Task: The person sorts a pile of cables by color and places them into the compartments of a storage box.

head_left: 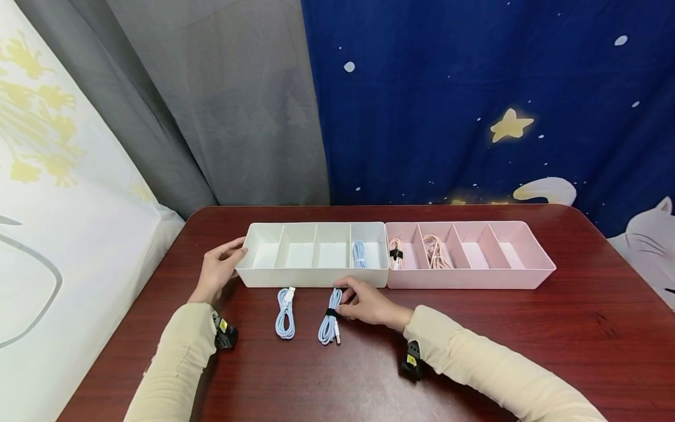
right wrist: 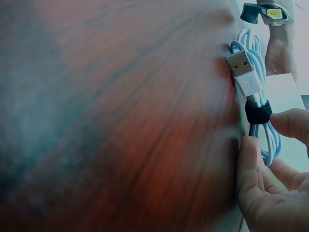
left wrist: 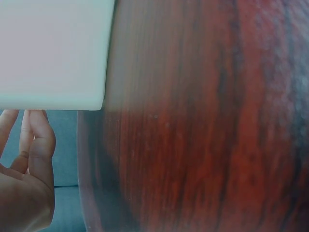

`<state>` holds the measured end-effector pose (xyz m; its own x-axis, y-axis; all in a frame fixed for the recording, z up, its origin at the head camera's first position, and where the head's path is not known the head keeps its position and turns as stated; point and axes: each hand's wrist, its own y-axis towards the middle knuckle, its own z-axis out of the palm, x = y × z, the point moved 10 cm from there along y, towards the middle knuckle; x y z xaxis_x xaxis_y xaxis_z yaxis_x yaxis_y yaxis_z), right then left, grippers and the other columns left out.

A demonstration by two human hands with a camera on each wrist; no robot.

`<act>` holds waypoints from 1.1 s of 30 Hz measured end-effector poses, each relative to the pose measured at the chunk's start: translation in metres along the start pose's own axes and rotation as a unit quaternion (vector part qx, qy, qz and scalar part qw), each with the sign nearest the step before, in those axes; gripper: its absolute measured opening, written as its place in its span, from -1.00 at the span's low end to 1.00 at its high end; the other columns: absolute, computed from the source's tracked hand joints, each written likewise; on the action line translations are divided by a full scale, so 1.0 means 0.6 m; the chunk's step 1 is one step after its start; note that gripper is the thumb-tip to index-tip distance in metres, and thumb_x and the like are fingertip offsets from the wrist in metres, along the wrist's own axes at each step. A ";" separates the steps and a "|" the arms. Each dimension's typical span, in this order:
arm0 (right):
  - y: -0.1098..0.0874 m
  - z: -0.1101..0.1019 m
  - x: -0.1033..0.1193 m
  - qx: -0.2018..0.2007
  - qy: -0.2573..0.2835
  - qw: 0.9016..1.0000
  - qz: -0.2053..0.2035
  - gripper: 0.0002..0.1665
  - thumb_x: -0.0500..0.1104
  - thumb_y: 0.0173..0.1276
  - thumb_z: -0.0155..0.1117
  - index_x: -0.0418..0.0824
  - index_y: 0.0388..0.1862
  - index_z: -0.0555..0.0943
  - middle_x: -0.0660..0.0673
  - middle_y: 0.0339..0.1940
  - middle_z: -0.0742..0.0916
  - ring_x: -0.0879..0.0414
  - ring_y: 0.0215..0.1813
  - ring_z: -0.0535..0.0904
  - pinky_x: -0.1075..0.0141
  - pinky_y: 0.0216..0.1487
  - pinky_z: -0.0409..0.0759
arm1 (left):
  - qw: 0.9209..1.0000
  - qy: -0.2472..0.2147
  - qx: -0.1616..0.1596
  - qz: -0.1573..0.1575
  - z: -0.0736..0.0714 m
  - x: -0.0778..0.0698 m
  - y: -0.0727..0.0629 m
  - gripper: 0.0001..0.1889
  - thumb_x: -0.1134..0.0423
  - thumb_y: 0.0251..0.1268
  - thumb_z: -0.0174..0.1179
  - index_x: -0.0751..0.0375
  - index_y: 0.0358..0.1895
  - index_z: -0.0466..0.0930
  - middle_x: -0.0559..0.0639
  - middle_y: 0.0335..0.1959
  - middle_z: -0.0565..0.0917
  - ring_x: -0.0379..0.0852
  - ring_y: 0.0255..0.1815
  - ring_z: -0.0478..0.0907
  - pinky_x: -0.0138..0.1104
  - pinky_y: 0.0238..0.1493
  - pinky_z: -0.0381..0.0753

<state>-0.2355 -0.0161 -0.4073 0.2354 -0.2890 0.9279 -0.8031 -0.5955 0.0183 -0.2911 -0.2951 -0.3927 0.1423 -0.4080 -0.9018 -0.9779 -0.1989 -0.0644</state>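
My left hand (head_left: 217, 271) touches the left end of a white divided box (head_left: 311, 278); in the left wrist view its fingers (left wrist: 41, 140) reach the box's end wall. In front of the box, my right hand (head_left: 369, 302) pinches a coiled light-blue USB cable (head_left: 328, 325) bound with a black strap (right wrist: 258, 112). In the right wrist view its thumb (right wrist: 289, 123) meets the strap, and the metal USB plug (right wrist: 240, 64) shows. A second coiled light-blue cable (head_left: 285, 319) lies to the left on the table. Another blue cable (head_left: 359, 254) sits in the white box's rightmost compartment.
A pink divided box (head_left: 469, 279) stands end to end with the white one. Its two left compartments hold a strapped pink cable (head_left: 396, 253) and a loose-looking pink coil (head_left: 435, 252). Beneath everything is a reddish-brown wooden table (head_left: 527, 334), with curtains (head_left: 448, 117) behind.
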 end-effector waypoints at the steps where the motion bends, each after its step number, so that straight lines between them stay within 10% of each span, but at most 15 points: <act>1: 0.000 0.000 0.000 0.001 -0.002 1.000 -0.002 -0.48 -0.38 0.08 0.21 -0.47 0.06 0.35 -0.21 -0.39 0.54 0.19 -0.52 0.49 0.39 -0.52 0.52 | 1.000 0.000 0.000 0.000 0.000 0.000 0.000 -0.49 -0.03 0.22 0.03 0.05 0.22 0.35 0.14 -0.10 0.46 -0.19 -0.26 0.49 -0.41 -0.33 0.53; 22: 0.007 0.001 -0.001 -0.003 -0.016 1.000 0.001 -0.50 -0.43 0.10 0.16 -0.59 0.03 0.32 -0.20 -0.46 0.53 -0.08 -0.57 0.51 0.36 -0.58 0.48 | 1.000 -0.019 0.008 -0.002 0.003 0.002 0.002 -0.48 0.01 0.22 0.05 0.09 0.24 0.33 0.21 -0.04 0.45 -0.13 -0.22 0.52 -0.42 -0.35 0.54; 33: 0.007 0.005 -0.001 0.010 -0.031 0.999 0.013 -0.48 -0.33 0.13 0.18 -0.50 0.08 0.35 -0.08 -0.52 0.53 0.19 -0.64 0.46 0.40 -0.59 0.46 | 1.000 -0.022 0.010 0.005 0.003 -0.001 0.002 -0.49 0.02 0.23 0.06 0.10 0.23 0.33 0.19 -0.07 0.46 -0.31 -0.34 0.52 -0.42 -0.36 0.54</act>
<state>-0.2374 -0.0205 -0.4086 0.2483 -0.3495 0.9034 -0.7980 -0.6025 -0.0137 -0.2927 -0.2937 -0.3930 0.1266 -0.3704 -0.9202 -0.9822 -0.1769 -0.0639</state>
